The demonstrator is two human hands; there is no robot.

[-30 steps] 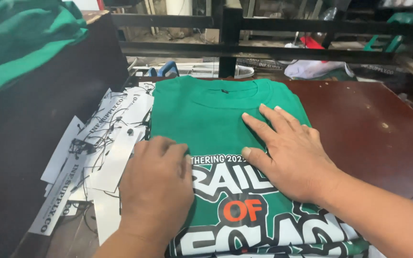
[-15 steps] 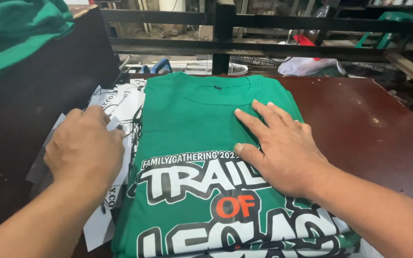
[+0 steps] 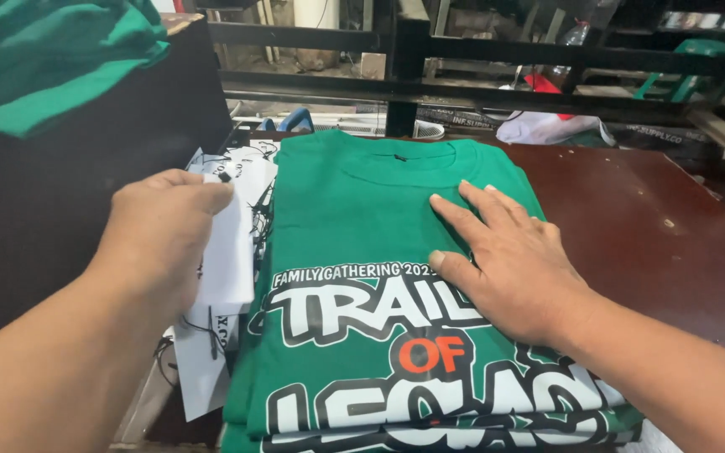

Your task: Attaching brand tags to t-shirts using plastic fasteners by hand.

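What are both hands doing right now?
Left hand: closed on a white paper tag.
Right hand: open, flat on the folded green printed T-shirt.

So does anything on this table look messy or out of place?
Mostly tidy: the green printed T-shirts lie stacked flat under the right hand. The odd spot is beside them, where white paper tags with black strings lie scattered and overlapping at mixed angles near the left hand.

Green shirt (image 3: pixel 362 210), white-and-orange lettering
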